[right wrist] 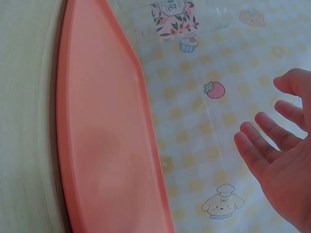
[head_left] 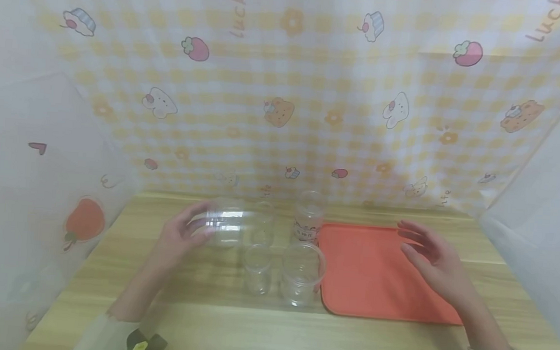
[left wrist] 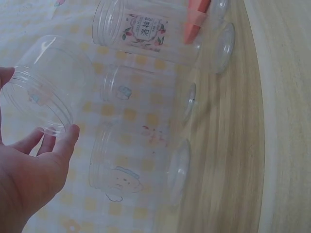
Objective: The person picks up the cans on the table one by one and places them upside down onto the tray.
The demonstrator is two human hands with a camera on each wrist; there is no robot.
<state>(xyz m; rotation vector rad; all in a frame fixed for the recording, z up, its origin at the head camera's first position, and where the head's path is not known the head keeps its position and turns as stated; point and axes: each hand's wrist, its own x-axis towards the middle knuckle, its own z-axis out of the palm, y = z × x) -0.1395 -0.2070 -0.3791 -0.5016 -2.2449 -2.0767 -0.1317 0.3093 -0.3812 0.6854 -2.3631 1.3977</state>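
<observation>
My left hand (head_left: 178,233) grips a clear plastic jar (head_left: 228,223) by its threaded mouth, thumb on one side and fingers on the other. In the left wrist view that jar (left wrist: 53,82) is tilted with its mouth toward the palm. Just right of it in the head view stand a clear jar (head_left: 262,228) at the back, a narrow jar (head_left: 257,273) and a wide jar (head_left: 300,285) in front, and a tall jar with a floral label (head_left: 307,228). My right hand (head_left: 432,259) hovers over the orange tray (head_left: 370,273), fingers spread and holding nothing.
The tray lies on a wooden table (head_left: 230,329), its left edge close beside the wide jar and the labelled jar. A yellow-checked cloth (head_left: 287,78) with cartoon prints hangs behind the table, and pale sheets (head_left: 11,178) flank both sides.
</observation>
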